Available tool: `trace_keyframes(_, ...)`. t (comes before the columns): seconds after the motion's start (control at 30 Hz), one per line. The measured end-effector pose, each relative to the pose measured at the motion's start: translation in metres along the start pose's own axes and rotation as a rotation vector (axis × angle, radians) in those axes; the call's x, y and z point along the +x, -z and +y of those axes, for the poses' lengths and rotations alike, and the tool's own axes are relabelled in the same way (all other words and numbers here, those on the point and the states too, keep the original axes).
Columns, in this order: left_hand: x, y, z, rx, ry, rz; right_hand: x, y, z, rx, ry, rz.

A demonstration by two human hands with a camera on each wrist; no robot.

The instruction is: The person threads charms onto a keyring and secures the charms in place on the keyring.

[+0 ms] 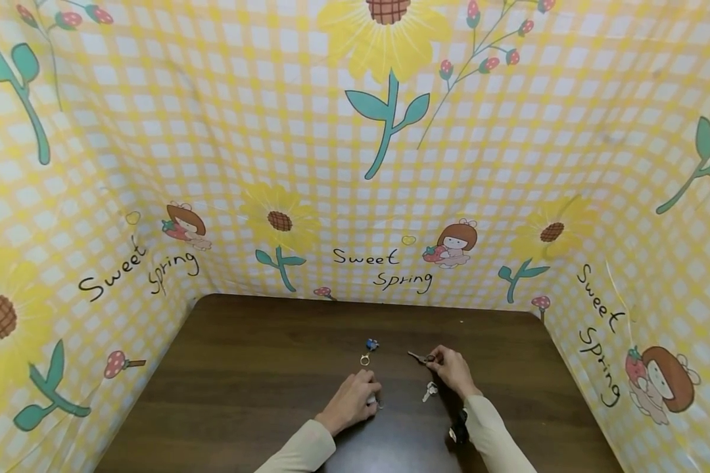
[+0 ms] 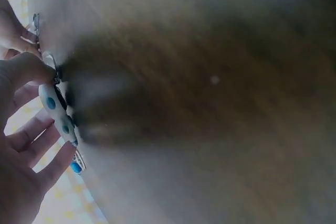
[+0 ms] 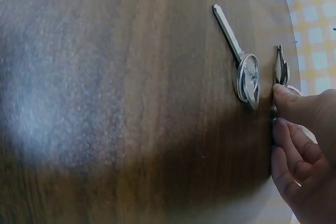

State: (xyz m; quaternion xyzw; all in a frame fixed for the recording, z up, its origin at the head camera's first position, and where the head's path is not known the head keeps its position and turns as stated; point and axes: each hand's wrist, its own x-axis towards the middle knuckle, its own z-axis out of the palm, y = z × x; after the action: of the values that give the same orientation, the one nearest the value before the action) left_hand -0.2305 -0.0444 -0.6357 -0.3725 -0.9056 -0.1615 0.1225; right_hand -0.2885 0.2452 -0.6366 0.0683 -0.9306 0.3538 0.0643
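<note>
My left hand (image 1: 352, 401) is low over the table, thumb and fingers around a white charm with blue dots (image 2: 51, 102), which has a silver metal clasp at one end. Most of the charm is hidden by the hand in the head view. Farther right, my right hand (image 1: 451, 369) pinches a small metal thing with narrow pointed ends (image 3: 281, 66); its kind I cannot tell. Nearer me than the right hand lies a silver key (image 3: 229, 32) with metal rings (image 3: 248, 80) at its head. Beyond the left hand lies a blue charm (image 1: 372, 344) with a gold-coloured ring (image 1: 365, 360).
A black object with a shiny part (image 1: 459, 428) lies beside the right forearm. The brown wooden table (image 1: 231, 368) is bordered at its back and sides by yellow checked cloth (image 1: 355, 217) with printed flowers.
</note>
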Motion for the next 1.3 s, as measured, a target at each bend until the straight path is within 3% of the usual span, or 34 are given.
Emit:
trace_keyframes(0.27,0.007,-0.003,-0.001,0.068,-0.065,0.036,-0.002,-0.001,0.001,0.025,0.004,0.005)
trace_keyframes(0.47,0.009,-0.001,-0.005,0.005,-0.088,0.044,0.0,-0.002,0.0,0.103,0.023,0.049)
trace_keyframes(0.6,0.01,0.001,-0.007,-0.065,-0.048,0.052,0.002,0.002,-0.004,0.125,0.039,0.092)
trace_keyframes(0.83,0.009,0.01,-0.008,-0.194,0.047,0.067,0.006,0.014,-0.02,0.184,0.001,0.092)
trace_keyframes(1.07,0.008,0.025,-0.012,-0.276,0.155,0.043,0.008,0.025,-0.036,0.185,0.085,0.148)
trace_keyframes(1.2,0.008,0.039,-0.014,-0.39,0.214,0.058,0.006,0.032,-0.045,0.2,0.127,0.152)
trace_keyframes(1.3,0.008,0.05,-0.015,-0.534,0.268,0.05,0.004,0.039,-0.055,0.215,0.157,0.141)
